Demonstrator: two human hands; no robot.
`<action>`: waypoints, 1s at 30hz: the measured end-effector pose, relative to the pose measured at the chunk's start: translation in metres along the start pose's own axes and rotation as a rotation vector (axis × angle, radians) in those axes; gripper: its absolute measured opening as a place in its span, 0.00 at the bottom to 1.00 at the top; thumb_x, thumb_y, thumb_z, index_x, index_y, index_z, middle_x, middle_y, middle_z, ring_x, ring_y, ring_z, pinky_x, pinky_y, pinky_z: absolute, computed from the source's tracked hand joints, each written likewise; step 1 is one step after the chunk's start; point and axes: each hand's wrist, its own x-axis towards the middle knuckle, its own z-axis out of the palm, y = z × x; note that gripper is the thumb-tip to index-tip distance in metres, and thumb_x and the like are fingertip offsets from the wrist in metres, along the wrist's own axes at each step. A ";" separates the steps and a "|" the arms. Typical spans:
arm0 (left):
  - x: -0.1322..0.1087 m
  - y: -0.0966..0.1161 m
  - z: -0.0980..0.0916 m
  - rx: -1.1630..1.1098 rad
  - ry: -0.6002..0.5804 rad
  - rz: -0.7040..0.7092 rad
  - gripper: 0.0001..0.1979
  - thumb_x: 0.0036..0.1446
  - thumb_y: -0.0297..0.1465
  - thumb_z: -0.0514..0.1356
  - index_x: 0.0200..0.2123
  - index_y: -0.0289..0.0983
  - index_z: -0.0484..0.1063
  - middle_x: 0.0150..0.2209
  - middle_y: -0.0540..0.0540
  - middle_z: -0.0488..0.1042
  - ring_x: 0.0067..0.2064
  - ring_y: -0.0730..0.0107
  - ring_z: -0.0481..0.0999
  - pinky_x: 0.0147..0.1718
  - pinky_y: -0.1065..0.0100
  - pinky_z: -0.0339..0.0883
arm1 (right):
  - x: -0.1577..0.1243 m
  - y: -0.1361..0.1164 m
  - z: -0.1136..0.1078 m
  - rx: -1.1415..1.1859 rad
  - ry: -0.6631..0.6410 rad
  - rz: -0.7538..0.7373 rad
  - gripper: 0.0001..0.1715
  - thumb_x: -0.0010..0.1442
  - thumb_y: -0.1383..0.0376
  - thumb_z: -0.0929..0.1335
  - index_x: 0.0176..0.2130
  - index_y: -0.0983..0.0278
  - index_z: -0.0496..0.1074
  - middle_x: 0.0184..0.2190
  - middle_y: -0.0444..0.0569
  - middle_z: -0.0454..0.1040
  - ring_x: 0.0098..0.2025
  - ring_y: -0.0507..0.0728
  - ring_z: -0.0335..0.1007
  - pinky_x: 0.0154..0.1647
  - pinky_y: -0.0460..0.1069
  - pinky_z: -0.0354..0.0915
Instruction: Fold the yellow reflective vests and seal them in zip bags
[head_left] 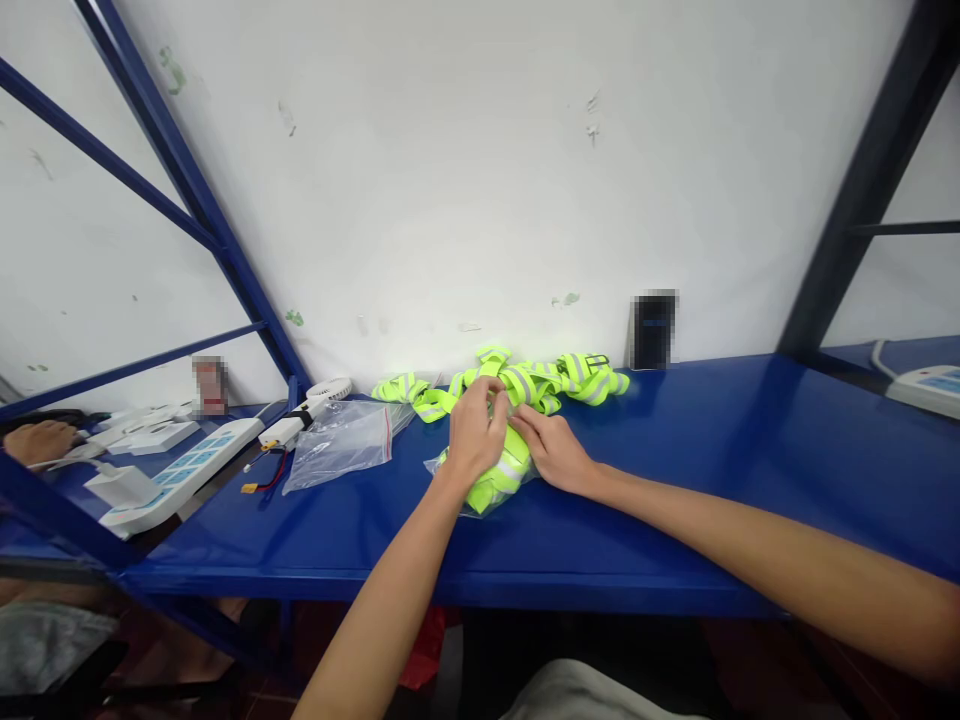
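Observation:
A clear plastic bag with a folded neon-yellow reflective strap bundle (496, 484) in it lies near the middle of the blue table (675, 480). My left hand (478, 430) is closed at the top left of this bag, fingers bent. My right hand (553, 448) pinches at the bag's upper right edge; its fingertips nearly meet those of my left hand. What exactly the fingertips hold is too small to tell. Behind my hands, more loose neon-yellow straps (592, 378) with grey stripes and a black buckle lie along the wall.
An empty zip bag (341, 445) lies left of my hands, beside a white fan (328, 388) and a connector with red and black wires (271, 483). A power strip (187, 475) is further left. A dark blurred object (653, 332) leans on the wall. Another person's hand (39, 442) shows far left.

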 end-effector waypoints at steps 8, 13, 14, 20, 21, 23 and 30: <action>-0.061 0.018 -0.015 0.508 -0.331 0.125 0.42 0.51 0.54 0.59 0.62 0.37 0.56 0.61 0.33 0.63 0.59 0.43 0.64 0.54 0.47 0.59 | -0.005 0.000 -0.011 0.085 -0.028 0.125 0.18 0.65 0.61 0.59 0.25 0.62 0.61 0.23 0.42 0.65 0.27 0.53 0.62 0.29 0.48 0.55; -0.061 0.002 -0.043 0.566 -0.439 0.182 0.34 0.56 0.42 0.58 0.64 0.42 0.55 0.57 0.39 0.68 0.57 0.51 0.68 0.54 0.53 0.61 | 0.003 0.012 -0.040 0.107 -0.092 0.109 0.18 0.63 0.62 0.58 0.25 0.63 0.65 0.20 0.42 0.66 0.23 0.52 0.63 0.27 0.47 0.57; -0.055 0.000 -0.056 0.584 -0.446 0.174 0.34 0.56 0.43 0.57 0.64 0.41 0.55 0.56 0.39 0.69 0.55 0.51 0.69 0.53 0.53 0.62 | 0.007 0.015 -0.048 0.031 -0.047 0.081 0.17 0.63 0.62 0.59 0.24 0.63 0.65 0.20 0.43 0.67 0.23 0.52 0.63 0.27 0.47 0.57; -0.001 -0.040 -0.151 0.797 -0.414 0.033 0.35 0.54 0.46 0.56 0.63 0.40 0.57 0.52 0.39 0.73 0.50 0.48 0.73 0.47 0.55 0.66 | 0.026 0.036 -0.098 -0.311 0.145 0.076 0.12 0.57 0.59 0.66 0.27 0.63 0.71 0.28 0.47 0.76 0.28 0.55 0.70 0.30 0.48 0.62; 0.006 -0.053 -0.163 0.825 -0.385 0.020 0.35 0.53 0.45 0.56 0.63 0.40 0.57 0.53 0.39 0.72 0.53 0.47 0.71 0.49 0.55 0.65 | 0.026 0.039 -0.103 -0.313 0.181 0.100 0.10 0.55 0.59 0.68 0.28 0.62 0.73 0.28 0.47 0.77 0.29 0.56 0.71 0.31 0.48 0.63; 0.015 -0.083 -0.178 0.873 -0.385 -0.015 0.36 0.52 0.43 0.56 0.63 0.39 0.56 0.56 0.38 0.69 0.56 0.46 0.69 0.51 0.54 0.63 | 0.024 0.047 -0.109 -0.313 0.277 0.125 0.09 0.51 0.58 0.70 0.29 0.62 0.74 0.27 0.48 0.77 0.29 0.57 0.73 0.31 0.48 0.65; -0.008 -0.152 -0.177 0.819 -0.664 -0.186 0.37 0.52 0.47 0.57 0.64 0.43 0.57 0.68 0.36 0.51 0.67 0.42 0.51 0.60 0.41 0.49 | 0.016 0.067 -0.108 -0.400 0.270 0.056 0.09 0.55 0.63 0.64 0.27 0.63 0.72 0.26 0.48 0.76 0.28 0.56 0.71 0.32 0.49 0.65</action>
